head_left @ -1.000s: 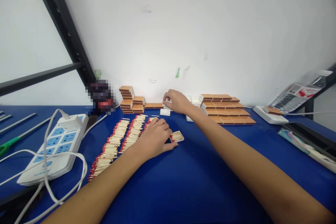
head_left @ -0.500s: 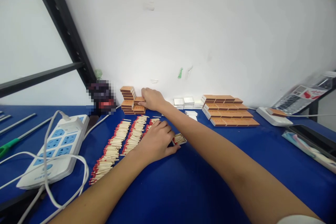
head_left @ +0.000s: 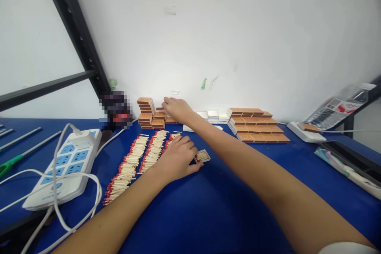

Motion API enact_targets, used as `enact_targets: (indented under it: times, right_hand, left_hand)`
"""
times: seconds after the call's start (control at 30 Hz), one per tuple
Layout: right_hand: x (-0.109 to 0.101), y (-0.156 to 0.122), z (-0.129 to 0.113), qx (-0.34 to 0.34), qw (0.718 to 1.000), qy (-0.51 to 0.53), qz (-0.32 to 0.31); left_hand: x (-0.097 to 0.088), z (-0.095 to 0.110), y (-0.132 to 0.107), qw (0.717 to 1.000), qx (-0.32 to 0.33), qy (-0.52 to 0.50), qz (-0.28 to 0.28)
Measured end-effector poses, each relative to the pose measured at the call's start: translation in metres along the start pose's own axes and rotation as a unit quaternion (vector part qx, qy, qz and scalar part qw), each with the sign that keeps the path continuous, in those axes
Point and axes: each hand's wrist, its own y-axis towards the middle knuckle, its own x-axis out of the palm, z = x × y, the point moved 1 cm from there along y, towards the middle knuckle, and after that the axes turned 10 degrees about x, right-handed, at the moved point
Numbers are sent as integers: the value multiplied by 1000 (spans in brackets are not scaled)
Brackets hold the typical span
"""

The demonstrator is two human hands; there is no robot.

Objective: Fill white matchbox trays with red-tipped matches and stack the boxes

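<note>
My left hand (head_left: 177, 155) lies curled on the blue table (head_left: 226, 206), its fingers closed round an open matchbox tray (head_left: 203, 155) filled with red-tipped matches. Rows of loose matches (head_left: 133, 162) lie just left of that hand. My right hand (head_left: 176, 109) reaches across to the back wall, its fingers stretched out over a small stack of orange matchboxes (head_left: 148, 112) and touching its right side. I see nothing gripped in it.
A bigger stepped pile of orange matchboxes (head_left: 256, 125) and some white empty trays (head_left: 213, 116) sit along the wall. At left lie a white-and-blue power strip (head_left: 64, 166) with looping cable, a green-handled tool (head_left: 8, 165) and a black frame (head_left: 74, 27). A dark tray (head_left: 351, 154) lies right.
My right hand moved from the white trays at the middle of the wall leftward to the small orange stack, and its fingers are now stretched out. My left hand stayed on the tray.
</note>
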Motion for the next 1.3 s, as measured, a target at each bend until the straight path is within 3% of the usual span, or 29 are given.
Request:
enact_targets:
  times: [0.1,0.3,0.43,0.53,0.67,0.87,1.0,1.1,1.3]
  right_hand:
    - [-14,-41,20,13,999,-23,24]
    - [-26,-163,66,69,998,-5,11]
    - [-21,-207,76,85,995,36,-23]
    - [-20,-216,79,92,986,122,-60]
    - [-22,-217,88,125,965,222,-62]
    - [-9,-217,90,128,940,295,-111]
    - [-7,-215,83,116,931,340,-71]
    - [-6,-215,80,112,919,376,-46]
    - [-4,-215,78,108,907,405,-54]
  left_hand:
    - [-1,0,0,1000,-3,4,4]
    - [-6,-7,-2,999,4,22,35]
    - [-8,-19,-4,995,-13,62,71]
    - [-9,-29,-6,992,-27,90,89]
    - [-8,-34,-7,991,-23,89,101]
    - [-6,-34,-6,995,-39,60,71]
    - [-4,-35,-4,997,-59,17,48]
    - [-4,-35,-4,996,-68,-8,60]
    - [-2,-35,-6,989,-105,-58,86]
